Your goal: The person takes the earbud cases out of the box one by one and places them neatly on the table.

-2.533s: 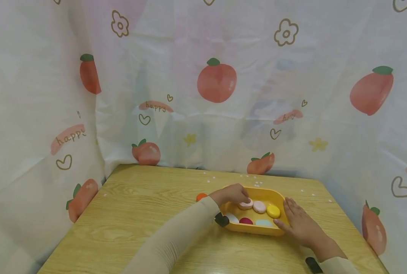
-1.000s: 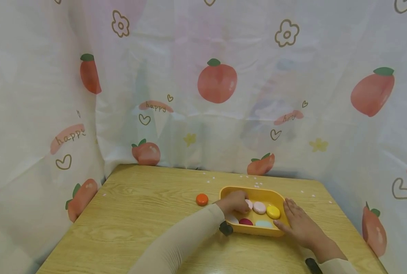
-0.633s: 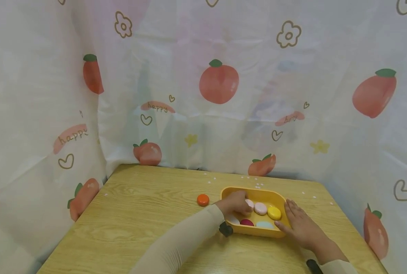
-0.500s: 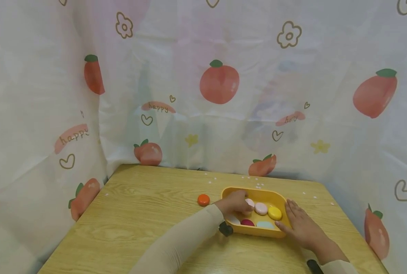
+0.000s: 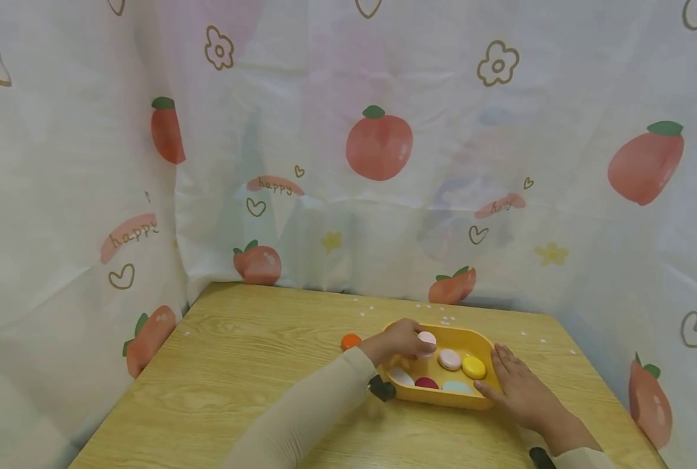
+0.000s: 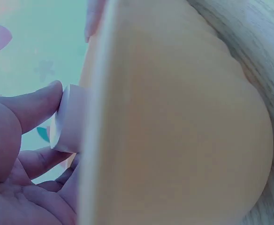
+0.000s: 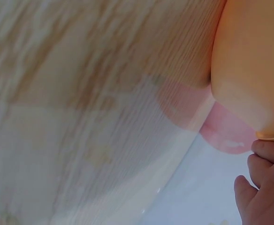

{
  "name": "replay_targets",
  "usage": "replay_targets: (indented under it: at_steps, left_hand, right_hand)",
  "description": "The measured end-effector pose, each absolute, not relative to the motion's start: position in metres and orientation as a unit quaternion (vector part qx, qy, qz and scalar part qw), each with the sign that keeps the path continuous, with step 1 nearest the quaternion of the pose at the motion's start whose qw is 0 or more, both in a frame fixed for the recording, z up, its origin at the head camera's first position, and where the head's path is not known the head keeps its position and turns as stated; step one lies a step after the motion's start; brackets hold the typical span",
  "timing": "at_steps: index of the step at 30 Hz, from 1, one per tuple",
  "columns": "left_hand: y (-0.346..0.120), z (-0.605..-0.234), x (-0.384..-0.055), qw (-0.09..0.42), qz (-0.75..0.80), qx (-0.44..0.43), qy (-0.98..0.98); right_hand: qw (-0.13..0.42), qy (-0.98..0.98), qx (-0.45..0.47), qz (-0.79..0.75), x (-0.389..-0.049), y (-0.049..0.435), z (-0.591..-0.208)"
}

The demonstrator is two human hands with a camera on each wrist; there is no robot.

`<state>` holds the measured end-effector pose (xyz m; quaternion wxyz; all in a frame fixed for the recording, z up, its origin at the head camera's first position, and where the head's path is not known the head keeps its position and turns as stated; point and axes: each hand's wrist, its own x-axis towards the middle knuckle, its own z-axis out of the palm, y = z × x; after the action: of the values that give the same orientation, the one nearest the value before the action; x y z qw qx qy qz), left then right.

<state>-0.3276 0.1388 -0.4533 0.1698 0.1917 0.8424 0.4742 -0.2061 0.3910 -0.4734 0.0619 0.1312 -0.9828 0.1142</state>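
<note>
My left hand (image 5: pixel 400 339) pinches a pale pink round disc (image 5: pixel 426 343) between thumb and fingers, over the left part of a yellow tray (image 5: pixel 442 398). In the left wrist view, the disc (image 6: pixel 70 119) stands tilted on edge just beyond the tray wall (image 6: pixel 174 117). The right hand (image 5: pixel 524 391) rests against the tray's right end, its fingers straight along the rim. Inside the tray lie another pale pink disc (image 5: pixel 450 359), a yellow disc (image 5: pixel 474 367), a white disc (image 5: pixel 401 376), a dark red disc (image 5: pixel 426 383) and a pale blue disc (image 5: pixel 456 387).
On the wooden table (image 5: pixel 255 365), an orange disc (image 5: pixel 350 341) sits left of the tray, partly hidden by the left wrist. Small white bits (image 5: pixel 445 319) are scattered behind the tray. A white curtain (image 5: pixel 301 247) printed with fruit encloses the table's back and sides.
My left hand has lifted the pale pink disc up from the tray floor and tilted it. The right hand stays at the tray's right end. The head view has shifted slightly.
</note>
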Motion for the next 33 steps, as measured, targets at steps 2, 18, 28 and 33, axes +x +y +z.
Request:
replay_targets:
  at_steps: [2, 18, 28, 33]
  left_hand:
    - [0.136, -0.451, -0.329, 0.168, 0.494, 0.192, 0.831]
    - [0.112, -0.44, -0.339, 0.15, 0.575, 0.155, 0.789]
    - [0.086, -0.439, -0.35, 0.138, 0.606, 0.144, 0.77]
    - [0.073, -0.446, -0.354, 0.134, 0.613, 0.139, 0.766]
  right_hand:
    - [0.061, -0.983, 0.131, 0.114, -0.206, 0.391, -0.473]
    - [0.055, -0.982, 0.132, 0.123, -0.205, 0.394, -0.471]
    - [0.049, -0.982, 0.13, 0.128, -0.207, 0.395, -0.473]
    - [0.05, -0.982, 0.133, 0.128, -0.208, 0.394, -0.475]
